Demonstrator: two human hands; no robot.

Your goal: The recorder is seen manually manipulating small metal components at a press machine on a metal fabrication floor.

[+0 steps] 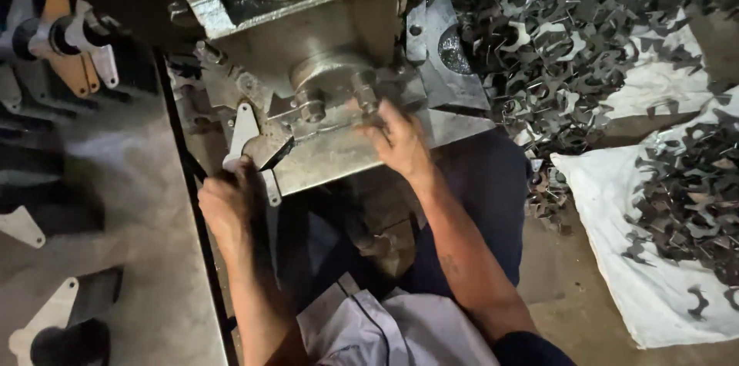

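Metal blank (240, 135) on greasy press bed (339, 152)

A bare concrete floor (570, 281) lies dim and dusty around the grey machine block (323, 50). To the right of the block a dark heap of cut metal scraps (570, 35) spreads over the floor, and beyond it more scraps rest on a white cloth (616, 212). Left of the block stands a worn grey tabletop (131, 181). The light is weak.
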